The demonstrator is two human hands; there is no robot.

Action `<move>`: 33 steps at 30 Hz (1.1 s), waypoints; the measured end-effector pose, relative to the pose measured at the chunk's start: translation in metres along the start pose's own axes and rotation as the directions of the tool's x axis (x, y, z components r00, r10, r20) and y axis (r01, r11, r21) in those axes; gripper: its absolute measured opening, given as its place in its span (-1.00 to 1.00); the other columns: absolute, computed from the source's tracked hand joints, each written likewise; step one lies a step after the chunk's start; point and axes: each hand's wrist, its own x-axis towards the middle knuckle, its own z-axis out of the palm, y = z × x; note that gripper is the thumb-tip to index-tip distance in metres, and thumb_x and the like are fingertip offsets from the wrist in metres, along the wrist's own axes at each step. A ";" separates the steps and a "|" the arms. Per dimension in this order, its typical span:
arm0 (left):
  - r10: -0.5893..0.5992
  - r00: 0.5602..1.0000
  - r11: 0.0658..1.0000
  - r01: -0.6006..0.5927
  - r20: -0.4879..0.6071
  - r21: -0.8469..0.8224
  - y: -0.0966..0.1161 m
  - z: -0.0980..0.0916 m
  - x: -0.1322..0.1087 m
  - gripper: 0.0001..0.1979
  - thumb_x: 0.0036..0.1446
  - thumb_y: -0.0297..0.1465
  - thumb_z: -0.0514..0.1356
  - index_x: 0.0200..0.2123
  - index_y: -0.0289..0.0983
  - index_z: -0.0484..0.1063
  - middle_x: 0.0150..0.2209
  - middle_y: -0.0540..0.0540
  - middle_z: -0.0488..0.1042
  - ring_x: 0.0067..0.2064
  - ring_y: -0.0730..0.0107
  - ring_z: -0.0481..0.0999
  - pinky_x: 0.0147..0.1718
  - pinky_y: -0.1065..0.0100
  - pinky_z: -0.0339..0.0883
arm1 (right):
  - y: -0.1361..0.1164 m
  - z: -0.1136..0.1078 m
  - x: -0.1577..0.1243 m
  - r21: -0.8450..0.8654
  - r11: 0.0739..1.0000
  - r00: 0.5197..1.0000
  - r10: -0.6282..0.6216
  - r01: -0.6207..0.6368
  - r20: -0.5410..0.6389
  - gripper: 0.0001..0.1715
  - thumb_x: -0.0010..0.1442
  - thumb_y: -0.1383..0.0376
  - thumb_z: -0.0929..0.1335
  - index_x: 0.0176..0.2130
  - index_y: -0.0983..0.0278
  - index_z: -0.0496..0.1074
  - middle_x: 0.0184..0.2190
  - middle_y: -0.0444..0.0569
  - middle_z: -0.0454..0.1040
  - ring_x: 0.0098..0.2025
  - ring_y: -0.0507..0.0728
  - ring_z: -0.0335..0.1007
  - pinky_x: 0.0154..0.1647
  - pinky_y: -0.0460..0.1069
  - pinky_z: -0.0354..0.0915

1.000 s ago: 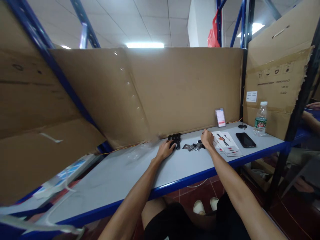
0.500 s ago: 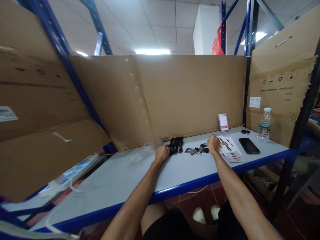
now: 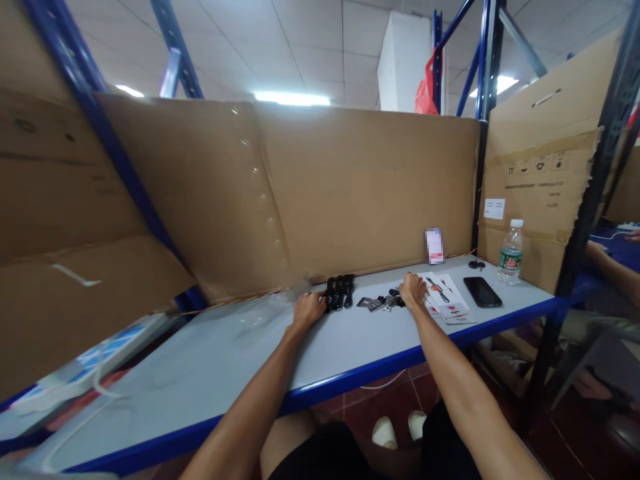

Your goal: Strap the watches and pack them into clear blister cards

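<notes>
My left hand (image 3: 307, 308) rests on the grey table (image 3: 225, 367) with its fingers curled against a bundle of black parts (image 3: 339, 292). My right hand (image 3: 412, 291) lies further right, fingers curled down at the edge of a small heap of dark metal pieces (image 3: 381, 302) and touching a stack of printed leaflets (image 3: 447, 301). Whether either hand grips anything is hidden by the backs of the hands.
A black phone (image 3: 482, 291) and a water bottle (image 3: 509, 252) stand at the table's right end. A small card (image 3: 434, 245) leans on the cardboard wall (image 3: 350, 180). Clear plastic film (image 3: 265, 308) lies left. Another person's arm (image 3: 613, 267) shows far right.
The camera view shifted up, then back down and a little sideways. My left hand slid slightly left off the black bundle. My right hand stayed by the leaflets.
</notes>
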 end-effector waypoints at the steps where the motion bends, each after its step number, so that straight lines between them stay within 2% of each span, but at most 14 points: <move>1: -0.001 1.000 1.000 0.001 0.005 -0.007 0.000 0.000 0.000 -0.51 0.33 -0.30 -0.01 0.19 -0.13 0.56 0.09 -0.31 0.58 0.13 -0.10 0.54 0.01 0.09 0.42 | 0.000 0.000 0.000 0.000 1.000 1.000 0.001 -0.001 -0.003 -0.69 0.31 0.40 0.33 -0.04 0.38 0.61 -0.04 0.30 0.59 0.14 0.28 0.47 0.11 0.07 0.28; 6: -0.006 1.000 1.000 0.006 0.017 -0.008 0.000 -0.001 0.000 -0.51 0.33 -0.31 -0.02 0.19 -0.15 0.57 0.10 -0.34 0.57 0.14 -0.12 0.54 0.03 0.08 0.41 | -0.002 0.000 -0.001 -0.006 1.000 1.000 0.009 -0.009 -0.020 -0.66 0.31 0.41 0.30 -0.01 0.38 0.59 -0.01 0.29 0.56 0.15 0.28 0.45 0.13 0.08 0.28; 14: 0.001 1.000 0.999 -0.001 0.012 0.032 -0.001 -0.002 0.001 -0.51 0.34 -0.30 -0.02 0.19 -0.14 0.56 0.04 -0.28 0.61 0.11 -0.01 0.56 0.03 0.19 0.41 | -0.007 -0.005 -0.004 0.045 0.999 0.998 -0.010 0.013 -0.064 -0.65 0.31 0.44 0.29 -0.01 0.39 0.59 -0.03 0.30 0.57 0.12 0.28 0.47 0.10 0.07 0.30; 22: -0.012 0.999 0.999 0.011 0.031 0.043 0.001 -0.006 -0.001 -0.49 0.34 -0.32 -0.02 0.23 -0.12 0.52 0.07 -0.33 0.59 0.12 -0.06 0.56 0.02 0.16 0.42 | -0.009 -0.003 -0.001 0.067 0.998 0.996 -0.014 0.020 -0.090 -0.66 0.31 0.45 0.30 -0.01 0.40 0.59 -0.05 0.30 0.58 0.11 0.27 0.48 0.08 0.03 0.30; 28: -0.003 1.000 1.000 0.003 0.012 0.017 0.001 -0.004 -0.001 -0.51 0.32 -0.34 0.00 0.20 -0.19 0.56 0.05 -0.34 0.60 0.10 -0.08 0.56 0.04 0.16 0.41 | -0.009 -0.002 0.000 0.068 0.997 0.995 -0.032 0.039 -0.093 -0.67 0.30 0.43 0.30 -0.02 0.37 0.59 -0.04 0.25 0.58 0.09 0.26 0.48 0.06 0.04 0.30; 33: -0.008 1.000 1.000 0.008 0.008 0.019 -0.001 -0.003 0.001 -0.51 0.33 -0.32 0.01 0.20 -0.16 0.55 0.06 -0.31 0.60 0.11 -0.04 0.55 0.05 0.18 0.39 | -0.009 -0.002 0.001 0.077 0.997 0.996 -0.022 0.029 -0.083 -0.66 0.30 0.43 0.30 -0.02 0.38 0.59 -0.05 0.26 0.58 0.08 0.24 0.48 0.06 0.03 0.29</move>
